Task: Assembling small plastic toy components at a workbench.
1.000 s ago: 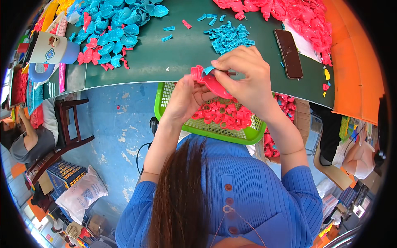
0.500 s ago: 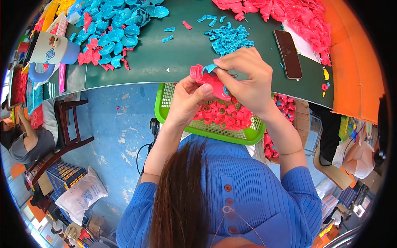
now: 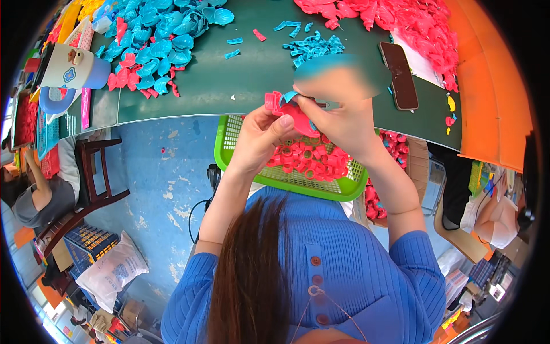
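Over the near table edge, my left hand (image 3: 259,140) is closed round a glossy pink plastic part (image 3: 297,118) with a ribbed ring-shaped end. My right hand (image 3: 344,123) pinches a small curved blue plastic piece (image 3: 289,96) between thumb and fingers, against the top of the pink part. A thin dark metal bit (image 3: 324,105) shows beside the right thumb; what it belongs to is hidden. The back of the right hand is blurred. Below both hands, a green basket (image 3: 281,186) holds many pink ring-shaped parts (image 3: 312,163).
On the green table (image 3: 189,94) lie blue shell pieces (image 3: 166,34), small blue strips (image 3: 315,49), a pink heap (image 3: 412,23) and a phone (image 3: 399,74). A white-and-blue mug (image 3: 74,69) stands left. A wooden chair (image 3: 103,172) and another person (image 3: 46,195) are farther left.
Both hands stay nearly in place with the pink part. The right hand's fingers have shifted slightly round the blue piece, and the back of that hand is now blurred.
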